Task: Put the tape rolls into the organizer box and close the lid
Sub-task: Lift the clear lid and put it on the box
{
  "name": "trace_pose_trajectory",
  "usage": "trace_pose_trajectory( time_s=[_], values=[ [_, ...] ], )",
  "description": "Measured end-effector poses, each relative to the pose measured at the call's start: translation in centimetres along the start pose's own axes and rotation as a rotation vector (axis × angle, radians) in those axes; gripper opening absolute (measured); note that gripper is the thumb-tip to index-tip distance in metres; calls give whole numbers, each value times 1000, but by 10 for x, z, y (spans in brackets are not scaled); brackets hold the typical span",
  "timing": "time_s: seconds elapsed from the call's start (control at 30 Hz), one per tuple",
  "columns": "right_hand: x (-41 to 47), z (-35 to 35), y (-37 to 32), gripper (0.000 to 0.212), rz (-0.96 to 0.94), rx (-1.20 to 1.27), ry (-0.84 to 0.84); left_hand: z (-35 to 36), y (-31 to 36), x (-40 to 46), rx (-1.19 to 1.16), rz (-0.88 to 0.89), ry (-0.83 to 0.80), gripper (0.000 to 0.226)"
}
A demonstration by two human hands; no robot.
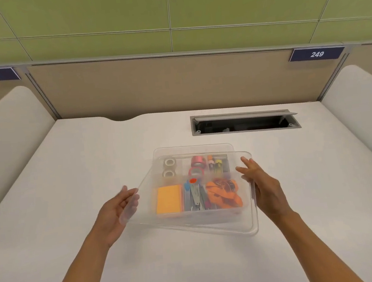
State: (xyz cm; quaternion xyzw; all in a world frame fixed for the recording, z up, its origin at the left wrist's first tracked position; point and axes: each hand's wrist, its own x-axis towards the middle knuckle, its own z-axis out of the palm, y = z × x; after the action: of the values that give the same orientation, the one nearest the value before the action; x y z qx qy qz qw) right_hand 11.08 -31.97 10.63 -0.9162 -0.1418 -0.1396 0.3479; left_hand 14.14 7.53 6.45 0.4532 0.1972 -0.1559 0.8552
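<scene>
White desk (pixel 71 198) bears the box (pixel 244 206), tape rolls (pixel 170 163) already inside. Left hand (pixel 116 208) and right hand (pixel 263 187), fingers spread, pinch the clear lid (pixel 212 226) by opposite edges, askew above it, probably to align it.

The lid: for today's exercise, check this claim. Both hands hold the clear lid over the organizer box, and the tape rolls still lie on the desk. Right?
Not quite. The head view shows the tape rolls already in the organizer box; both hands, left hand and right hand, do hold the lid over it.
</scene>
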Motion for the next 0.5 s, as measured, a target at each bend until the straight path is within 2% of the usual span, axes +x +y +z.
trace_pose_trajectory(
  time_s=[0.07, 0.17, 0.3, 0.37, 0.5],
  values=[
    [0, 4, -1, 29, 51, 19, -18, -3, -5, -2, 96, 27, 36, 41],
    [-3, 10, 3, 32, 284, 359, 148, -5, -8, -5, 176, 29, 17, 36],
    [-1, 19, 15, 33, 330, 322, 343, -2, -10, -7, 306, 53, -66, 39],
    [0, 21, 22, 42, 312, 431, 305, 1, -10, -8, 356, 84, -84, 40],
    [2, 19, 37, 50, 382, 709, 113, 11, -10, -6, 412, 130, -54, 34]
  ],
)
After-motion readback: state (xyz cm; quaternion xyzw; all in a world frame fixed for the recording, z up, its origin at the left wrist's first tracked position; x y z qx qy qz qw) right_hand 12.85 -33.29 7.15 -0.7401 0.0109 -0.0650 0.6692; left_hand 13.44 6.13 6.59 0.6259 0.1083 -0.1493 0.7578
